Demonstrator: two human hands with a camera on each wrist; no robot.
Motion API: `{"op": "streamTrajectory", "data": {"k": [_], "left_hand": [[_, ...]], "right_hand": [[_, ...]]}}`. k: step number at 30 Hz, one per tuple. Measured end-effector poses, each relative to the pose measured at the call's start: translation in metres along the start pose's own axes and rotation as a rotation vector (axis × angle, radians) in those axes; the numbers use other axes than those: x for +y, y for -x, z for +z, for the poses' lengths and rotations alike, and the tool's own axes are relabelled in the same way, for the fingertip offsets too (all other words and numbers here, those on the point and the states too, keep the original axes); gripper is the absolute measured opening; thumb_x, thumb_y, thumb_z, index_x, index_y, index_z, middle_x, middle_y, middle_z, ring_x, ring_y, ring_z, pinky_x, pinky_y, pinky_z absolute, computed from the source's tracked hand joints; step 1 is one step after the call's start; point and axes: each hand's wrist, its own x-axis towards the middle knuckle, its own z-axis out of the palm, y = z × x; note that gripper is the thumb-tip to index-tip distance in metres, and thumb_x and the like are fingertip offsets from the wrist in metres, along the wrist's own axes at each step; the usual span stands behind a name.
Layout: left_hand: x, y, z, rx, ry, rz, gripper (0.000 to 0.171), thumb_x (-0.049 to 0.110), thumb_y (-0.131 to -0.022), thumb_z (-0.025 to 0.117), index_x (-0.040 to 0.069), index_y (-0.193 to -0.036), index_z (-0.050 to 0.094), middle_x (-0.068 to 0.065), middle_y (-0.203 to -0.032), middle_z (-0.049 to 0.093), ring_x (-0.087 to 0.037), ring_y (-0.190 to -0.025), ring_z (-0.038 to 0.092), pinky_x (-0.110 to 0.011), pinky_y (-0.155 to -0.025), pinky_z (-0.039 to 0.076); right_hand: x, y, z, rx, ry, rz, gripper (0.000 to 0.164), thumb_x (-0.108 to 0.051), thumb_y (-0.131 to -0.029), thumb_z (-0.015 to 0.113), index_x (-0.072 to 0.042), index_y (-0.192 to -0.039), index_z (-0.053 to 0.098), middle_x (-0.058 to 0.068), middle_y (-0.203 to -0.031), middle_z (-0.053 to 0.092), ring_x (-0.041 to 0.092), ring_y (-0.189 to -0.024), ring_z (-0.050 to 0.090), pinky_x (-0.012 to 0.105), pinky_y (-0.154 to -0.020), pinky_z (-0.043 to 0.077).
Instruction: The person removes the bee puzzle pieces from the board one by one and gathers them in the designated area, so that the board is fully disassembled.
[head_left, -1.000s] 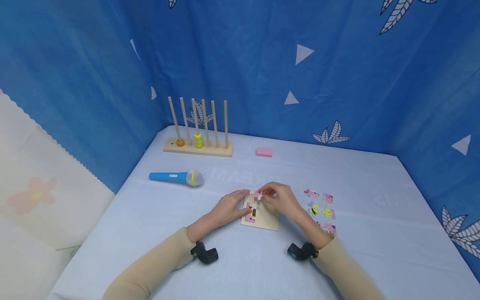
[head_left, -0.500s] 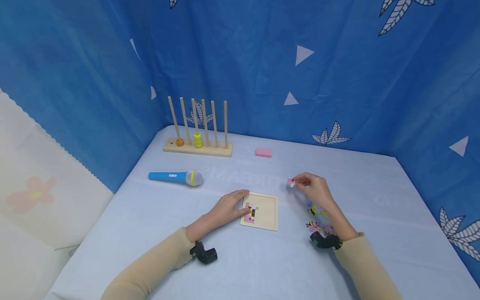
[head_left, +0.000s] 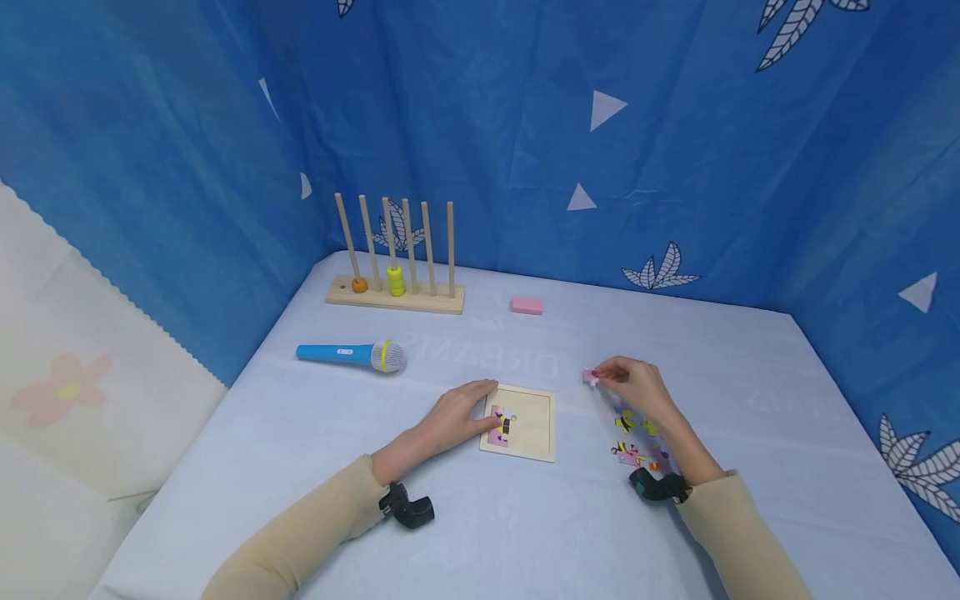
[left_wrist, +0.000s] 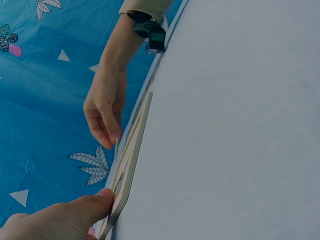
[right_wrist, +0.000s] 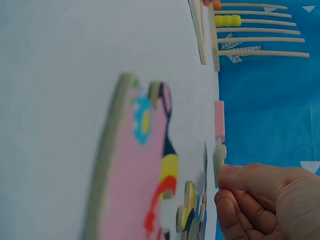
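My left hand (head_left: 454,414) rests on the left side of a square wooden puzzle board (head_left: 532,425), fingers stretched toward its far left corner. Its thumb (left_wrist: 97,200) presses on the board's face. A strip of pink, yellow and black picture pieces (head_left: 497,433) is set along the board's left side, partly under the thumb. Right of the board, my right hand (head_left: 637,387) pinches a small pink jigsaw piece (head_left: 590,377) between thumb and fingers. In the right wrist view the held jigsaw piece (right_wrist: 218,159) shows edge-on. Loose jigsaw pieces (head_left: 627,452) lie below that hand, some hidden by the forearm.
A blue toy microphone (head_left: 348,356) lies at the left. Behind it stands a wooden peg rack (head_left: 405,302) with yellow and orange beads. A pink block (head_left: 527,306) lies at the back middle. Blue curtain (head_left: 480,125) hangs behind the table.
My right hand has moved right, from above the board to over the loose pieces, carrying the pink jigsaw piece, then slightly nearer the table's front. My left hand stays on the board.
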Motion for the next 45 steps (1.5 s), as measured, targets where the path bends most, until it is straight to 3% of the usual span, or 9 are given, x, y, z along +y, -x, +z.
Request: {"op": "streamTrajectory", "data": {"k": [7,17,25,30,33,39,45], "left_hand": [[0.000,0.000,0.001,-0.011,-0.001,-0.015,0.062,0.035,-0.088,0.068,-0.001,-0.136,0.048,-0.016,-0.136,0.050,-0.028,-0.127,0.044,-0.039,-0.104,0.036],[0.001,0.000,0.000,-0.001,-0.006,-0.006,0.063,0.035,-0.087,0.068,-0.001,-0.135,0.049,-0.016,-0.135,0.050,-0.028,-0.127,0.044,-0.040,-0.104,0.037],[0.003,-0.001,0.000,-0.006,-0.006,-0.005,0.062,0.034,-0.088,0.067,-0.001,-0.135,0.049,-0.017,-0.135,0.050,-0.029,-0.127,0.044,-0.040,-0.104,0.036],[0.003,0.001,-0.001,-0.012,-0.012,0.000,0.061,0.034,-0.088,0.067,-0.001,-0.135,0.048,-0.017,-0.136,0.049,-0.029,-0.127,0.044,-0.040,-0.104,0.036],[0.002,0.001,-0.001,-0.016,-0.011,-0.001,0.065,0.037,-0.088,0.067,-0.001,-0.136,0.048,-0.017,-0.136,0.049,-0.029,-0.127,0.044,-0.040,-0.105,0.036],[0.002,0.001,0.000,-0.037,-0.005,0.004,0.079,0.049,-0.082,0.069,0.000,-0.139,0.045,-0.017,-0.140,0.045,-0.029,-0.130,0.040,-0.040,-0.106,0.033],[0.001,0.002,0.001,-0.056,-0.007,0.041,0.084,0.049,-0.079,0.072,-0.001,-0.140,0.043,-0.017,-0.142,0.043,-0.028,-0.131,0.038,-0.041,-0.107,0.033]], "right_hand": [[0.006,0.002,0.003,-0.018,0.008,-0.014,0.013,-0.002,-0.084,0.070,-0.003,-0.096,0.070,0.005,-0.084,0.067,0.022,-0.078,0.063,0.024,-0.066,0.052],[0.011,0.001,0.006,-0.004,0.039,-0.064,0.015,0.000,-0.082,0.071,-0.004,-0.096,0.071,0.004,-0.084,0.067,0.022,-0.078,0.063,0.038,-0.073,0.055],[0.005,0.003,-0.002,-0.019,0.027,-0.049,0.014,-0.005,-0.084,0.070,-0.004,-0.099,0.070,0.004,-0.087,0.067,0.022,-0.081,0.063,0.037,-0.074,0.054],[-0.014,0.003,-0.009,-0.015,-0.051,-0.037,0.020,-0.014,-0.088,0.069,-0.003,-0.105,0.069,0.006,-0.096,0.068,0.022,-0.088,0.063,0.042,-0.070,0.055],[-0.034,0.005,-0.004,-0.020,-0.122,-0.064,0.024,-0.016,-0.087,0.069,-0.002,-0.107,0.069,0.007,-0.099,0.069,0.021,-0.087,0.065,0.039,-0.068,0.056],[-0.074,0.013,0.022,-0.141,-0.269,-0.154,0.027,-0.014,-0.087,0.069,0.001,-0.110,0.067,0.011,-0.104,0.068,0.021,-0.089,0.066,0.030,-0.077,0.055],[-0.092,0.018,0.054,-0.238,-0.323,-0.201,0.027,-0.009,-0.087,0.068,0.003,-0.111,0.066,0.014,-0.105,0.068,0.021,-0.090,0.065,0.029,-0.079,0.054]]}}
